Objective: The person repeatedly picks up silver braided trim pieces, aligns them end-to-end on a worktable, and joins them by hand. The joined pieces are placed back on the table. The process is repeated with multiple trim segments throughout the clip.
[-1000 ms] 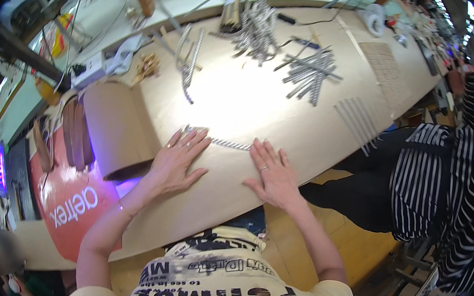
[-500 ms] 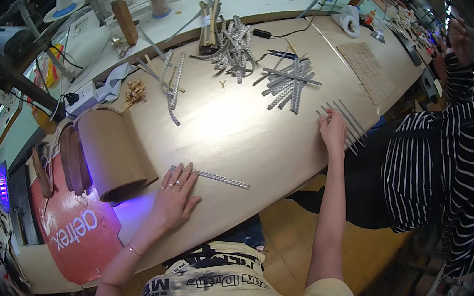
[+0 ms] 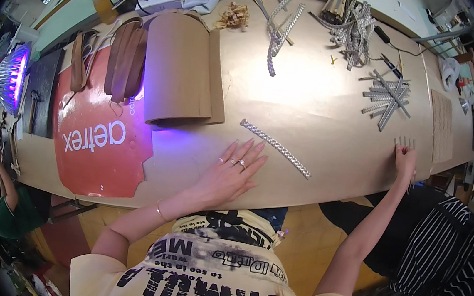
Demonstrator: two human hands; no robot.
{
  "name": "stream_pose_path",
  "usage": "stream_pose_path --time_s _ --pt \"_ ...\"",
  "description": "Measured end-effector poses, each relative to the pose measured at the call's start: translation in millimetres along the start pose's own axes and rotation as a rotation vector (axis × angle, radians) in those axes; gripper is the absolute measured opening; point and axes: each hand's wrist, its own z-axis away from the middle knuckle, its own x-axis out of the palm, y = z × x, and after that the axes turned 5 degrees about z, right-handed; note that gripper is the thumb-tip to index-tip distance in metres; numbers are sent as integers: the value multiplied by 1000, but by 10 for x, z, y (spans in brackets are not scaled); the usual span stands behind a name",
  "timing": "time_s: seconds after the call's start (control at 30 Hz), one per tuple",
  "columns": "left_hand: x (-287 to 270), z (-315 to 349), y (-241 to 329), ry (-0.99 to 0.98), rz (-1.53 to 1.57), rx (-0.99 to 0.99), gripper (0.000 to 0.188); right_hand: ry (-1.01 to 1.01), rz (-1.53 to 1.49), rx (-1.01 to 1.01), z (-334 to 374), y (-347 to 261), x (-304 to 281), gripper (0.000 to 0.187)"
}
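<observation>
My left hand [image 3: 234, 168] rests palm down on the gold-coloured table, fingers stretched out, holding nothing. Just beyond its fingertips lies a silver braided strip [image 3: 277, 149], slanting down to the right and apart from the hand. At the right, near the table's front edge, my right hand [image 3: 405, 161] has its fingers closed at a row of thin grey strips [image 3: 404, 141]. It seems to pinch one of them; the fingers and palm hide most of the row. Beyond that hand lies a loose pile of silver braided strips [image 3: 386, 99].
A brown rolled sheet [image 3: 179, 76] stands left of my left hand, beside a red sheet [image 3: 101, 149] and brown straps [image 3: 126, 60]. More braided strips [image 3: 355, 35] lie at the back. A lamp [image 3: 11, 79] glows purple at far left. A person in a striped top [image 3: 440, 250] is at the right.
The view has swung to the right. My left hand has come off the braided strip, which now lies bare at a steeper slant. My right hand stays at the thin grey strips.
</observation>
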Motion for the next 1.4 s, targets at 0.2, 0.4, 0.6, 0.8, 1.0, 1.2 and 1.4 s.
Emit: stream_pose_path --time_s 0.2,0.4,0.6,0.8,1.0,1.2,1.4 --pt "30 -269 -6 12 -39 4 68 12 44 3 -64 11 55 32" --pt "-16 -446 -111 11 -81 -15 71 -55 106 108 288 -300 -281 32" --pt "-81 -960 -256 95 -55 45 70 90 216 84 902 -766 -621 32" --pt "-177 -1901 -314 168 -49 166 53 4 -639 -396 1695 -832 -502 23" --pt "-798 -3054 -769 764 68 -91 22 -320 -1012 -279 2259 -974 -340 15" --pt "-1040 -3443 -1272 594 -248 -202 20 -308 -927 -335 2606 -1145 -435 18" --pt "-1418 -3254 -948 750 376 -375 39 -292 -985 -336 2647 -1228 -513 20"
